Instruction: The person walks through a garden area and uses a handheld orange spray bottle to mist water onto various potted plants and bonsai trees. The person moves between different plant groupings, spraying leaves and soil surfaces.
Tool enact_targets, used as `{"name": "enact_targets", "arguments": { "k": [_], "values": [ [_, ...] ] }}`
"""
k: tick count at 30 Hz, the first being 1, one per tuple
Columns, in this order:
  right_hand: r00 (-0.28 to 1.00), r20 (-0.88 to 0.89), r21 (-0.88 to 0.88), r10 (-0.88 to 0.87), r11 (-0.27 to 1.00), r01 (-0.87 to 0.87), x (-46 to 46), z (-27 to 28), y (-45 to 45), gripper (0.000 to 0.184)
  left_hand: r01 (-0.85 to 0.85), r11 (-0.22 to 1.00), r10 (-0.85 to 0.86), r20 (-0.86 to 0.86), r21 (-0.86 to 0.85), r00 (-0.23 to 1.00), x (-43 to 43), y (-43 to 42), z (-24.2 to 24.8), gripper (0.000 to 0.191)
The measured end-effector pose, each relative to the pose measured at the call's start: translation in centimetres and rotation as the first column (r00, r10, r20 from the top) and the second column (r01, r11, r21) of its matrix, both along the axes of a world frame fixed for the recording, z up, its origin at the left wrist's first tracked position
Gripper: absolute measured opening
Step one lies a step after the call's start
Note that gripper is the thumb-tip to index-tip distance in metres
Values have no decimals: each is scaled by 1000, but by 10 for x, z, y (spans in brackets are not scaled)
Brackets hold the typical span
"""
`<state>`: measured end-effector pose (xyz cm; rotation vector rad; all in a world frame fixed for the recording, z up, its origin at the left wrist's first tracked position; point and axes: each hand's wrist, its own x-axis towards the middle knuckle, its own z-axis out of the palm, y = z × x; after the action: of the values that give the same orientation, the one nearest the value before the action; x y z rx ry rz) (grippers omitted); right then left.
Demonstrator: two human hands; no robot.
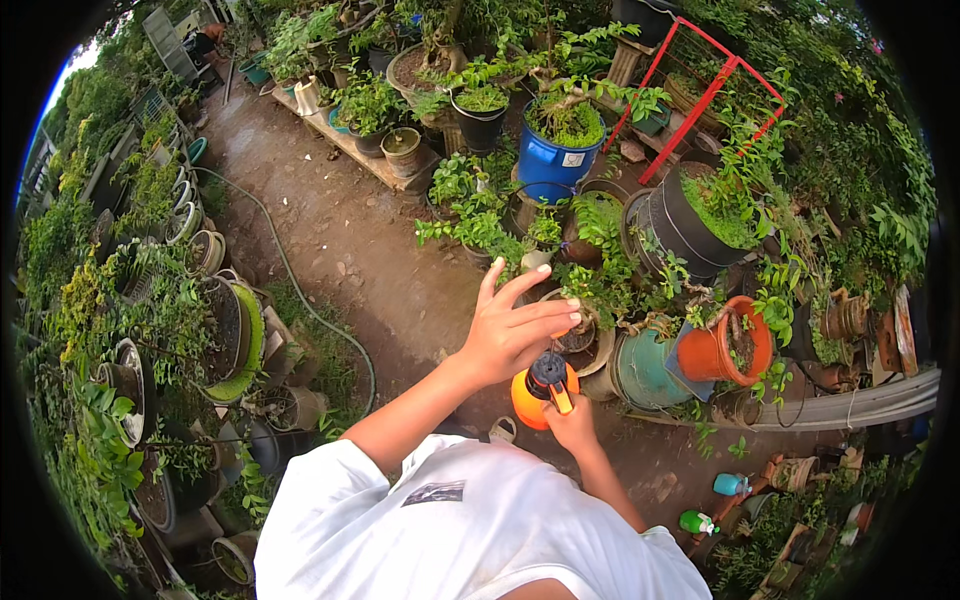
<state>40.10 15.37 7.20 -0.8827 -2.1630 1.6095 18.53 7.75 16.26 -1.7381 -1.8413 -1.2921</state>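
My right hand [571,421] is closed around the handle of an orange spray bottle [529,401] with a black and orange pump head. My left hand [511,330] is raised just above and beyond the bottle's head, its fingers spread and nothing visible in them. Past its fingertips stand a potted plant with small leaves [579,285] and a round pot of soil [576,339]. Whether the fingertips touch a leaf I cannot tell. To the right are a green drum-like pot [651,373] and an orange pot [712,352] that holds a woody stem.
A dirt path [315,210] runs to the upper left, with a green hose [281,259] along it. Potted plants line both sides. A blue bucket [551,161] and a red metal frame [709,101] stand ahead. A person [208,41] bends far off.
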Motion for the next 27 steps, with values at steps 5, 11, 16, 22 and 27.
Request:
{"name": "enact_targets", "arguments": {
  "k": [5,11,16,22,27],
  "values": [
    [996,35,-17,80,997,-79,-6,0,2,15,-98,995,89,239,29,967,15,-6,-13,40],
    [992,-57,-63,113,991,-116,-26,4,2,19,-3,998,17,211,-68,977,38,-22,-41,40],
    [989,-66,-5,129,992,-129,-62,17,-4,14,-72,996,76,-93,48,993,-45,-37,22,43],
    [992,-21,86,123,989,-121,-132,24,-23,16,-161,980,148,114,115,982,-88,-48,10,37],
    [981,-170,3,90,996,-91,-193,24,-41,13,-64,998,60,180,17,982,-116,-68,-23,36]
  ]
}}
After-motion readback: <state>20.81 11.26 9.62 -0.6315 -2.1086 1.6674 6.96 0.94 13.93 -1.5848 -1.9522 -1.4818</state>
